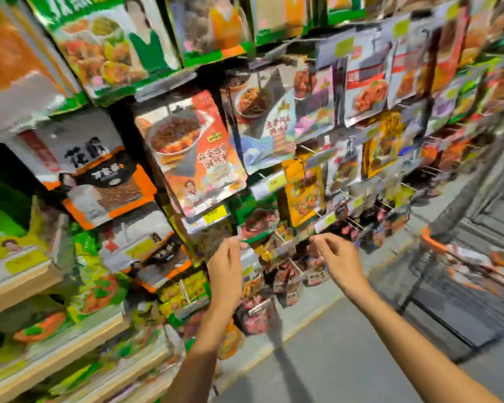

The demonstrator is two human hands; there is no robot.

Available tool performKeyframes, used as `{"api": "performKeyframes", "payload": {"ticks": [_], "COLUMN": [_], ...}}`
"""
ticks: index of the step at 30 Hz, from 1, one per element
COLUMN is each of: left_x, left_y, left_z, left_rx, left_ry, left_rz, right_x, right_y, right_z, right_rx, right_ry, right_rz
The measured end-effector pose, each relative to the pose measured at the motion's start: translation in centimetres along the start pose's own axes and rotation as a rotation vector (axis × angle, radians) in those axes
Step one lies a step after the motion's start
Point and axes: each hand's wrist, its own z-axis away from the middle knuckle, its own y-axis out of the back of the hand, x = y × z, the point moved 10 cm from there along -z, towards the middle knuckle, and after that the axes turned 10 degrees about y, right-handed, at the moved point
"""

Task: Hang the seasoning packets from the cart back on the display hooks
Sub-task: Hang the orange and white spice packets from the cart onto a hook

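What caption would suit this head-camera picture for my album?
Left hand and right hand raised before seasoning packets hanging on display hooks, orange-rimmed cart at right.

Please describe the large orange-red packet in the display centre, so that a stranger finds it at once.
On the hook display, look above the left hand. There hangs the large orange-red packet, over a yellow price tag. Unlike its blue-waved right neighbour, it shows a cartoon figure in white below its bowl.
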Motion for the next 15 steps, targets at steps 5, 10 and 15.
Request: {"api": "performKeyframes", "payload": {"ticks": [5, 10, 15], "left_x": [-1.3, -1.3, 0.7], "left_y": [-16.3, -28.3, -36.5], "left_z": [5.9, 11.7, 15.2], "left_rx": [-0.402, -0.610, -0.619], "left_ry": [0.167, 0.225, 0.226], "left_rz": [-0.041, -0.170, -0.180], "right_x": [11.0, 18.5, 23.4], "right_y": [11.9, 21.4, 28.6], "right_z": [5.9, 11.3, 15.0], "right_rx": [0.140, 0.234, 0.287], "right_ry": [-0.263, -0.428, -0.537], "right_rz": [0.005, 0.053, 0.096]}}
